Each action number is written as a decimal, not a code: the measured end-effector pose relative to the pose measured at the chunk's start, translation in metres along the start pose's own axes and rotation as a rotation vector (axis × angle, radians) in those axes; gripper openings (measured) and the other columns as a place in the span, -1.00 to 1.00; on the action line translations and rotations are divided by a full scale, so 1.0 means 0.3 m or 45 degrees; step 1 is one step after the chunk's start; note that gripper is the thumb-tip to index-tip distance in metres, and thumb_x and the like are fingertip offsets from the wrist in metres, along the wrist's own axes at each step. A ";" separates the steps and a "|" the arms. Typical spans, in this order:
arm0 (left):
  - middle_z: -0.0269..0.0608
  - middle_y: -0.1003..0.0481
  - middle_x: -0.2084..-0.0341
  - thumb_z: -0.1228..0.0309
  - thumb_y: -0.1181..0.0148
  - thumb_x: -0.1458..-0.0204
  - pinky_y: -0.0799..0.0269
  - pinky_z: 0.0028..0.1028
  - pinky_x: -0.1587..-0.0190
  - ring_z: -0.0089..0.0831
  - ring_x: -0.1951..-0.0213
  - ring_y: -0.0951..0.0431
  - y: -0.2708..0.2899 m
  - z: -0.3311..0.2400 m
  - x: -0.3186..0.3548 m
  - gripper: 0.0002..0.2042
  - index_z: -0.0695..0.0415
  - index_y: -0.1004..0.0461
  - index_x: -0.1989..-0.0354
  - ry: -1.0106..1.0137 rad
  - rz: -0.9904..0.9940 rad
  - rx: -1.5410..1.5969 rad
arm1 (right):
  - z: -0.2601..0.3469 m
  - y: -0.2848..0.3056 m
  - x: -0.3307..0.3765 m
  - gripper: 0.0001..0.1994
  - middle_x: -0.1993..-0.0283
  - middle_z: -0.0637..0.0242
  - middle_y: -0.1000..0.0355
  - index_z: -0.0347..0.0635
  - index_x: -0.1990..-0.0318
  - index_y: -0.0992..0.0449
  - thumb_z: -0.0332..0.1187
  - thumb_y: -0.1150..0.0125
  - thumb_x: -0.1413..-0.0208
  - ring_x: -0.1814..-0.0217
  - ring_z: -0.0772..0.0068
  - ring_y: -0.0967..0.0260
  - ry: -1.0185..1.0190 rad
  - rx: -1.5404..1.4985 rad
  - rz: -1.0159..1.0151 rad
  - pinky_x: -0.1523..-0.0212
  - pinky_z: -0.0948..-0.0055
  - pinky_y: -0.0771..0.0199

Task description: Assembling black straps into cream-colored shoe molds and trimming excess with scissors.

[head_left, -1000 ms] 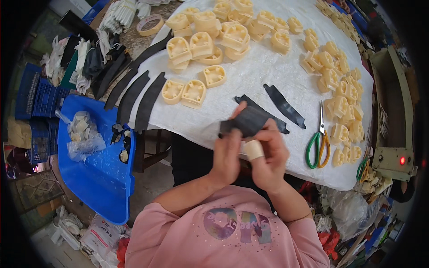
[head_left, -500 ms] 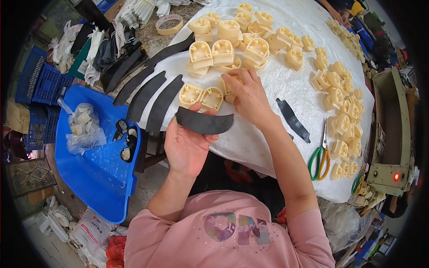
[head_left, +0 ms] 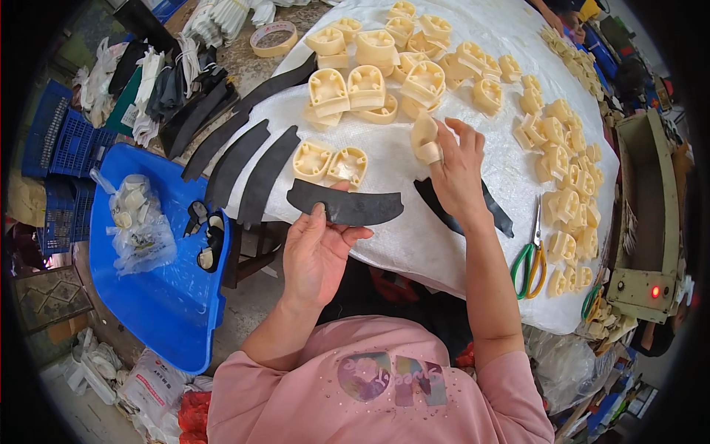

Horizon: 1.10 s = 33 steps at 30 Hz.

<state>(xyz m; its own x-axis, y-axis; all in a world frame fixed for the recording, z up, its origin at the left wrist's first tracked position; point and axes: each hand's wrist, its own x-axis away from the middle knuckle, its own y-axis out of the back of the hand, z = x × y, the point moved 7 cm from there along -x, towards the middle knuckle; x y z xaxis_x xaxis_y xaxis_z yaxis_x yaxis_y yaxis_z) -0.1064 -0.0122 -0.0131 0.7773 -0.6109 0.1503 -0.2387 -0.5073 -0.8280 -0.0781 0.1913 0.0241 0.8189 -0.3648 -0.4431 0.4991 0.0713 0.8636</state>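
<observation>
Between the thumb and fingers of my left hand (head_left: 319, 255) is a curved black strip (head_left: 345, 203), held over the near edge of the white-covered table. My right hand (head_left: 460, 166) grips a cream plastic heel-shaped piece (head_left: 424, 138), lifted and tilted on its side. Under that hand lies another black strip (head_left: 497, 210), partly hidden by the wrist. Two cream pieces (head_left: 347, 166) sit side by side just beyond the held strip. Several black strips (head_left: 268, 174) lie fanned out left of them.
More cream pieces (head_left: 365, 87) are grouped at the far middle and along the right. Scissors (head_left: 531, 260) with green and yellow handles lie at the right. A blue tub (head_left: 159, 296) stands left, holding a plastic bag (head_left: 140, 222). A tape roll (head_left: 274, 40) lies far left.
My right hand has moved right, carrying a cream piece away from the group. The black strip in my left hand has turned flatter, its broad face showing.
</observation>
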 end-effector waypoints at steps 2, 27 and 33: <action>-0.05 -0.28 -0.13 0.34 0.24 -0.26 -0.53 -0.28 0.14 -0.27 0.07 -0.48 -0.010 0.014 0.004 -0.66 0.31 -0.26 -0.08 0.005 -0.002 -0.027 | -0.003 0.006 -0.006 -0.54 0.14 0.11 -0.38 -0.16 -0.06 -0.39 -0.60 -0.02 0.09 0.00 0.03 -0.24 -0.044 -0.087 0.072 -0.01 0.26 -0.31; 0.03 -0.28 -0.12 0.38 0.23 -0.25 -0.32 -0.26 -0.02 -0.31 0.11 -0.43 -0.072 0.073 0.023 -0.67 0.37 -0.31 -0.02 -0.031 0.117 -0.074 | -0.055 0.151 0.112 -0.63 0.05 0.17 -0.42 -0.27 -0.01 -0.36 -0.58 -0.19 0.01 0.06 0.39 -0.41 -0.479 -1.412 -0.367 0.03 0.44 -0.43; -0.04 -0.33 -0.06 0.35 0.22 -0.25 -0.36 -0.29 -0.01 -0.32 0.07 -0.44 -0.086 0.143 0.020 -0.64 0.36 -0.25 -0.08 0.047 0.078 -0.170 | 0.003 0.282 0.236 -0.56 0.05 0.10 -0.37 -0.19 -0.05 -0.34 -0.52 -0.25 0.04 0.02 0.26 -0.34 -0.193 -1.442 -0.195 0.05 0.33 -0.37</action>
<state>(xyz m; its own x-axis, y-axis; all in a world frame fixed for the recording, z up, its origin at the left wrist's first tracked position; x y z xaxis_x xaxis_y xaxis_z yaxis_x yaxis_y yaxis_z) -0.0706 0.0232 -0.0139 0.7379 -0.6635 0.1234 -0.3620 -0.5435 -0.7574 0.0218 0.1707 0.0661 0.7237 -0.5437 -0.4250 0.6212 0.7815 0.0581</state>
